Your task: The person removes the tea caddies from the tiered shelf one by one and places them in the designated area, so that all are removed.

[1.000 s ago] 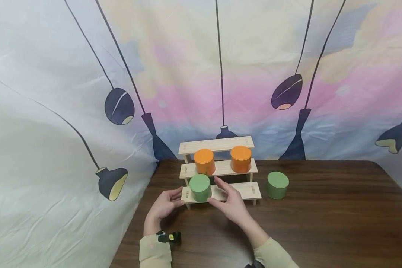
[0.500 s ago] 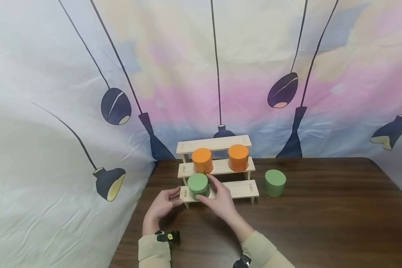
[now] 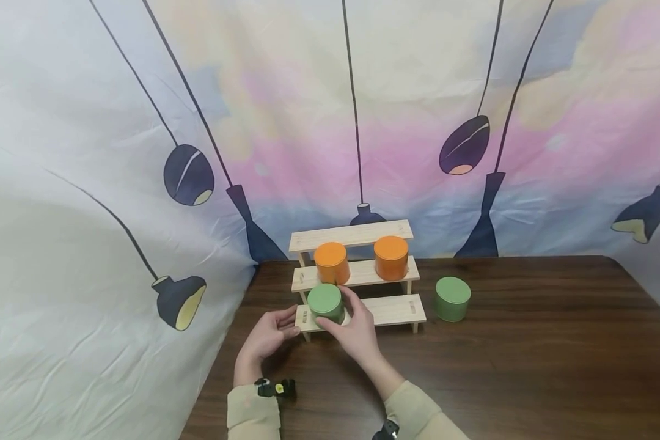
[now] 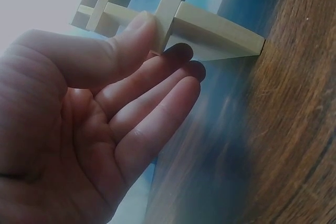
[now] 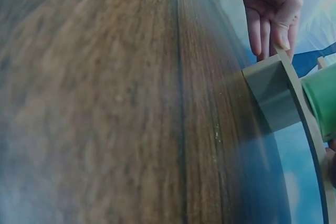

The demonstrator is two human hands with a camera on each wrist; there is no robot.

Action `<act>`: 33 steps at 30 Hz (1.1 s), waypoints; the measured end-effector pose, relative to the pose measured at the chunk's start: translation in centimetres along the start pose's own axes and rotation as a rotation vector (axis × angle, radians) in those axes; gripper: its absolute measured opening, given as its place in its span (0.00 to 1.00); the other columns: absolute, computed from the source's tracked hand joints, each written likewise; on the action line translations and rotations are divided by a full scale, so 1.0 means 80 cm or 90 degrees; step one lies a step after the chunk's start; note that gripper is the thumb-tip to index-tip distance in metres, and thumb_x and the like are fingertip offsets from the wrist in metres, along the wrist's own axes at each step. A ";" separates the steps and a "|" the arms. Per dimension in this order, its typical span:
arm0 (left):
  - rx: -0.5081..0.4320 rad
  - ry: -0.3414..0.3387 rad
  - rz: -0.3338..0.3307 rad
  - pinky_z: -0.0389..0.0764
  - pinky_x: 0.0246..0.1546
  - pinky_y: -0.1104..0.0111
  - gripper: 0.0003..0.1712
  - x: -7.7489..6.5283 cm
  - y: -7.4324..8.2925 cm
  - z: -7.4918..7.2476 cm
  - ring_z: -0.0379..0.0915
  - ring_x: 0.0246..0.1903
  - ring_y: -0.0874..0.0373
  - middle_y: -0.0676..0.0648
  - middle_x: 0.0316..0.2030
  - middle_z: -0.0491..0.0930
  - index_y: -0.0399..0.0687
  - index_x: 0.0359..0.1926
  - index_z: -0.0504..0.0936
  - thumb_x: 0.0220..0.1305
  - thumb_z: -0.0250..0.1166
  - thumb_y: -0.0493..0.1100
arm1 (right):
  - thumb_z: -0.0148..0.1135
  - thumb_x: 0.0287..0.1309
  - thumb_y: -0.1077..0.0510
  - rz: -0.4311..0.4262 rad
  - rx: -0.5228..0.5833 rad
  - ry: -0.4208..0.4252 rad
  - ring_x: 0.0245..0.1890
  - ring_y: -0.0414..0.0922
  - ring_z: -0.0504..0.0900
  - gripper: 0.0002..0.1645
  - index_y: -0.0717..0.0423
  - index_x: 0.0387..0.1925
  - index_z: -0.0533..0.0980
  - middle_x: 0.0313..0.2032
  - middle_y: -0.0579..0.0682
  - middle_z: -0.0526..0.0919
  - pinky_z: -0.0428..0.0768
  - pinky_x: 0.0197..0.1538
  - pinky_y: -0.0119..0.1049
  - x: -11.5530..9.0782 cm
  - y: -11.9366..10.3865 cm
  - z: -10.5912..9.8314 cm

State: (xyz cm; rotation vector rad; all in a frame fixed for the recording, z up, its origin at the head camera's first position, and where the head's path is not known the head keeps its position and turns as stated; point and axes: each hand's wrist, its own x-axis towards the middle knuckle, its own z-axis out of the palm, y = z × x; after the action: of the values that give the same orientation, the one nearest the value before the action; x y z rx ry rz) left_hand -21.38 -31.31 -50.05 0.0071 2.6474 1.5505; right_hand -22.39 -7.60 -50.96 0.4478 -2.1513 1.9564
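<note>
A green round tin (image 3: 325, 300) stands at the left end of the lowest plank of a three-step wooden shelf (image 3: 392, 310). My right hand (image 3: 356, 330) grips this tin from the right, thumb at its front and fingers round its far side. With thumb and fingertips, my left hand (image 3: 266, 339) holds the left end of the same plank. The left wrist view shows the left thumb (image 4: 137, 40) against the plank's edge, the other fingers extended beyond it. In the right wrist view, the tin (image 5: 321, 100) shows beside the plank, my right hand mostly out of frame.
Two orange tins (image 3: 332, 264) (image 3: 391, 259) stand on the middle step, one left and one right. A second green tin (image 3: 453, 299) sits on the brown wooden table (image 3: 528, 366), right of the shelf. Behind hangs a cloth printed with lamps (image 3: 407, 122).
My right hand has moved left and closed round the green tin, which it stood beside a second ago. The left hand stays at the shelf's end. The head view has shifted slightly.
</note>
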 end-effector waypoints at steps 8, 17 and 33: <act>0.000 -0.003 -0.010 0.81 0.63 0.52 0.33 -0.001 0.001 0.000 0.82 0.61 0.44 0.36 0.66 0.80 0.32 0.73 0.74 0.68 0.71 0.31 | 0.87 0.51 0.51 0.018 0.001 0.014 0.70 0.56 0.76 0.49 0.54 0.72 0.73 0.69 0.57 0.79 0.70 0.75 0.57 0.002 0.001 0.006; 0.025 -0.006 -0.008 0.80 0.64 0.50 0.34 0.001 0.002 -0.001 0.82 0.62 0.44 0.36 0.66 0.80 0.33 0.74 0.74 0.69 0.71 0.33 | 0.87 0.51 0.50 0.023 -0.039 0.021 0.69 0.55 0.76 0.51 0.54 0.73 0.72 0.68 0.56 0.79 0.72 0.74 0.57 0.002 0.001 0.008; -0.008 -0.025 0.034 0.82 0.62 0.52 0.34 -0.002 0.000 -0.002 0.80 0.62 0.39 0.30 0.67 0.77 0.26 0.74 0.70 0.69 0.69 0.29 | 0.88 0.50 0.51 -0.001 -0.022 0.015 0.69 0.51 0.78 0.48 0.50 0.71 0.74 0.67 0.53 0.82 0.71 0.75 0.52 0.002 0.003 0.006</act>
State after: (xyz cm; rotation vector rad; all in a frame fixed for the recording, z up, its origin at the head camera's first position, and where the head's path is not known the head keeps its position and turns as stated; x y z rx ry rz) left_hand -21.23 -31.47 -49.98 0.1064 2.6287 1.5649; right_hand -22.61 -8.09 -51.21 0.4178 -2.1657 1.9106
